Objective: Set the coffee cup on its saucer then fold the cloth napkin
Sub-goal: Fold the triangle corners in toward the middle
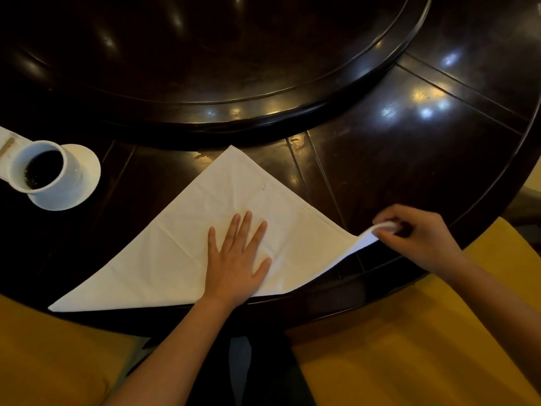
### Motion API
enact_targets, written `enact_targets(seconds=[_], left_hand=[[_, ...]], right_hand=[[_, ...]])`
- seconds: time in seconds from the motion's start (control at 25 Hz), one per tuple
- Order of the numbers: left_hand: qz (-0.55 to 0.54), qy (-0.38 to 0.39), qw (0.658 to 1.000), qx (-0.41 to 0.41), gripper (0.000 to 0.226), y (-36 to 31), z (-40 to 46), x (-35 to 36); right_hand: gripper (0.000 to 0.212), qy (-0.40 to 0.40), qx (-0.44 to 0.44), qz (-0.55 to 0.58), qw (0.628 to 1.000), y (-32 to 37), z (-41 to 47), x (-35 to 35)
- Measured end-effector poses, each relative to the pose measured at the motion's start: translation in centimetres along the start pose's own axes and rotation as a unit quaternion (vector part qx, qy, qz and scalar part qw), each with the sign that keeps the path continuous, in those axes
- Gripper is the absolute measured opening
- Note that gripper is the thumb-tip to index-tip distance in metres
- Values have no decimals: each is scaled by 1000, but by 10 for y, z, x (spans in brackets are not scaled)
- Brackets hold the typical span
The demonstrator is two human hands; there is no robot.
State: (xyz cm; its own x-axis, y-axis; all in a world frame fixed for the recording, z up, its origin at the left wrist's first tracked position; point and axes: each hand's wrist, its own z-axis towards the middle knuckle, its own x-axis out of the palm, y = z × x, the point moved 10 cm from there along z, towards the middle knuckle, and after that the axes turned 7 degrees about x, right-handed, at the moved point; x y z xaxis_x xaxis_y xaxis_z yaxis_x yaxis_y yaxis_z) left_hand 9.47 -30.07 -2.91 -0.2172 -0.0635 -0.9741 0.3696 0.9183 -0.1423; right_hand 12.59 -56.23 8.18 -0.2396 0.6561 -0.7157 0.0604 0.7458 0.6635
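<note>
A white cloth napkin (187,238) lies on the dark table as a triangle, its peak pointing away from me. My left hand (237,259) presses flat on its middle, fingers spread. My right hand (415,238) pinches the napkin's right corner and holds it lifted off the table. At the far left a white coffee cup (41,168) with dark coffee stands on its white saucer (87,171).
A raised round turntable (234,106) fills the table's centre behind the napkin. The table's curved edge (380,300) runs close to me. Yellow seat cushions (409,347) sit below on both sides. A white paper item (7,142) lies behind the cup.
</note>
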Motion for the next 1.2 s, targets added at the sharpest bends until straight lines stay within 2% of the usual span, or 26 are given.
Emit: enact_targets(seconds=[0.04,0.12,0.2,0.28,0.44,0.56,0.64,0.76,1.0,1.12,1.2], left_hand=[[-4,2,1000,2,71,0,0,1],[-18,-1,1000,-1,70,1,-1,0],[-48,-21,999,-9,67,4,-3,-3],[-99,-54,994,-11,63,7,-7,-9],[-178,-109,978,-5,62,10,-13,-19],[-199,-128,972,2,62,10,-15,-24],[-179,-120,977,7,63,9,-15,-23],[-132,-89,987,4,64,9,-14,-14],[-89,-32,996,-9,69,10,-10,-1],[-69,-15,997,-13,70,10,-7,3],[-49,-9,999,-13,69,8,-5,6]], right_hand=[[25,-9,45,84,995,1,10,0],[21,-6,69,194,978,19,32,10],[19,13,61,263,963,46,58,27],[17,20,52,278,959,70,82,43],[7,26,80,214,973,91,126,88],[14,46,97,174,979,94,152,122],[20,47,95,132,986,98,166,135],[14,26,91,77,993,104,181,149],[12,-60,102,10,993,105,191,152],[17,-115,32,-60,991,120,183,143],[35,-128,-100,-172,972,138,167,149]])
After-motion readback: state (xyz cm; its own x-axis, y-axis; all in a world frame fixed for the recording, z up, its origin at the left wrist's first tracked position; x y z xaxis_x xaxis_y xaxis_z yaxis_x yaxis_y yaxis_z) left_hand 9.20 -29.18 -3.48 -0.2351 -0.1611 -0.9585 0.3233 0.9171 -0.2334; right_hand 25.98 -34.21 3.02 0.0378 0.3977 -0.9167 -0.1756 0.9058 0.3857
